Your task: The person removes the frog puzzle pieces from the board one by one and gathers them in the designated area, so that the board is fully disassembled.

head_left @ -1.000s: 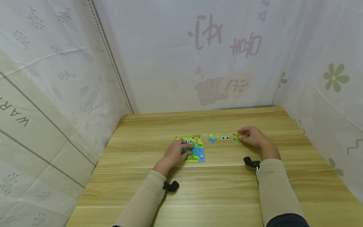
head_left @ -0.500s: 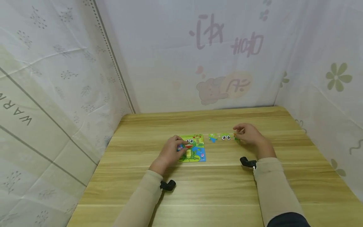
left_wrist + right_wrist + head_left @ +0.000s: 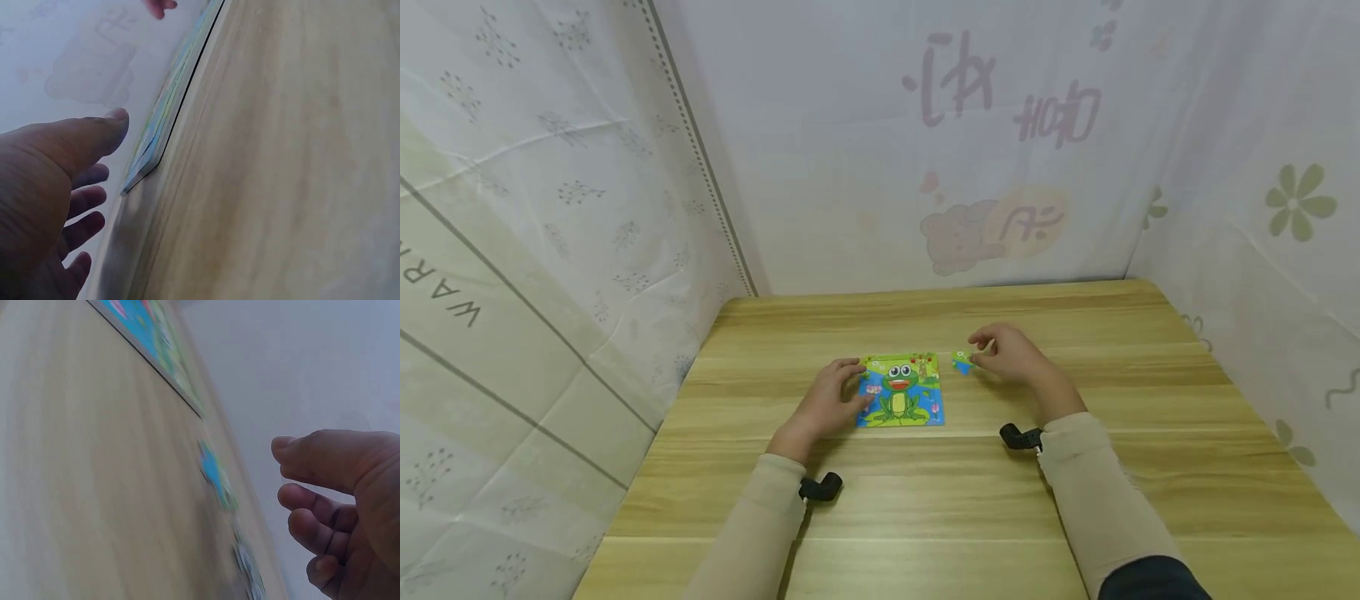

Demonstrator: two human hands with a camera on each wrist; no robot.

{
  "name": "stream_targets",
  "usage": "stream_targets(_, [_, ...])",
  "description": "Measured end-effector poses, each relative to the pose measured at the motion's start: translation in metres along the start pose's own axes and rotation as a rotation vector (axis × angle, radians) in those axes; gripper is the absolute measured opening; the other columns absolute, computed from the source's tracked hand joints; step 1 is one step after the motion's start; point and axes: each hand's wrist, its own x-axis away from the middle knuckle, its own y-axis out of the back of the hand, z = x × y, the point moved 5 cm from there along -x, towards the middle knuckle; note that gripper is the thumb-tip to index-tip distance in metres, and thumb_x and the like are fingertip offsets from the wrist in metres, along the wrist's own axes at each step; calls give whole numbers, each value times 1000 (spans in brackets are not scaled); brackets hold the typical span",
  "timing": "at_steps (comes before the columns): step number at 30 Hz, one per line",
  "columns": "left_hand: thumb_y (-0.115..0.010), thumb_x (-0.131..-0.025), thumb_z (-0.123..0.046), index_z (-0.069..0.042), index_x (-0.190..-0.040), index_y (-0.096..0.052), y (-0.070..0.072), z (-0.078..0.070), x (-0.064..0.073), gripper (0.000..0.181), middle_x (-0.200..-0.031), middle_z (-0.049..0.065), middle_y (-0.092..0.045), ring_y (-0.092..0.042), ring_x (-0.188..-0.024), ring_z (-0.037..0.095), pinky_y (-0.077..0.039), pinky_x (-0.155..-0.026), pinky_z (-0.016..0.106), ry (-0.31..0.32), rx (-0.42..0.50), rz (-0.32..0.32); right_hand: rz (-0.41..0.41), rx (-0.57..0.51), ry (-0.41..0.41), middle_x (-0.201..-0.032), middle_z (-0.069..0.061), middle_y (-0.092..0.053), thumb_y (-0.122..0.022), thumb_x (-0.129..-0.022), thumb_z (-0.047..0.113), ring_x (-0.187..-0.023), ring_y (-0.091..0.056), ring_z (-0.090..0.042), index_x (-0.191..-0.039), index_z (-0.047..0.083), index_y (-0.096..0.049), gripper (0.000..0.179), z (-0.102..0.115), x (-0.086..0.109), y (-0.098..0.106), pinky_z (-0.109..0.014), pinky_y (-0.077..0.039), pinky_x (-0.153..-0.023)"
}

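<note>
A square frog jigsaw puzzle [image 3: 898, 406] lies flat on the table. My left hand [image 3: 827, 402] is at its left side, fingers spread and thumb beside the lower left edge; the left wrist view shows nothing in its grasp. Right of the board my right hand [image 3: 1011, 358] hovers with loosely bent fingers and holds nothing. Just left of its fingertips lies a loose blue-and-green puzzle piece [image 3: 961, 362]. In the right wrist view another puzzle piece [image 3: 248, 565] lies in line with it on the table; the hand hides that one in the head view.
The wood-grain table [image 3: 940, 517] reaches to a pale printed cloth [image 3: 820, 167] at the back. More patterned cloth [image 3: 1247, 275] hangs on the right and left sides. A small black wrist camera [image 3: 822, 487] sticks out from each sleeve.
My right hand has moved left from the rightmost loose piece, over the row, to the blue-and-green one. My left hand has drawn back left from the puzzle's middle, uncovering the frog.
</note>
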Motion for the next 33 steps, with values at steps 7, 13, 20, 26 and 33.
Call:
stream_targets(7, [-78, -97, -36, -6, -148, -59, -2, 4, 0, 62, -158, 7, -49, -39, -149, 35, -31, -123, 53, 6, -14, 6, 74, 26, 57, -109, -5, -64, -76, -97, 19, -87, -60, -19, -129, 5, -71, 35, 35, -16, -37, -36, -55, -77])
stream_targets(13, [-79, -96, -36, -6, -146, -61, -2, 6, 0, 61, -156, 5, -52, -41, -147, 33, -32, -122, 52, -4, -40, -17, 133, 41, 99, -111, -4, -65, -77, -97, 20, -90, -61, -17, -128, 7, -71, 34, 69, -27, -66, -36, -56, -81])
stream_targets(20, [-80, -96, -35, -6, -144, -63, -3, 4, 0, 58, -155, 5, -54, -43, -146, 33, -33, -122, 52, -14, -54, -35, 178, 76, 149, -105, 0, -65, -79, -97, 26, -90, -63, -15, -124, 7, -73, 34, 92, -36, -99, -33, -57, -82])
stream_targets(26, [-79, -96, -35, -6, -145, -62, -4, 3, 0, 59, -156, 5, -52, -42, -147, 34, -33, -122, 52, -7, -69, -22, 202, 99, 124, -104, 2, -63, -80, -96, 28, -92, -60, -15, -132, 7, -71, 42, 92, -40, -117, -34, -56, -85])
stream_targets(33, [-80, -96, -35, -8, -145, -63, -4, 6, 0, 59, -155, 3, -53, -41, -147, 32, -33, -122, 51, 3, -69, -31, 186, 139, 118, -106, 2, -60, -80, -96, 35, -93, -58, -15, -133, 10, -71, 45, 94, -38, -123, -34, -54, -84])
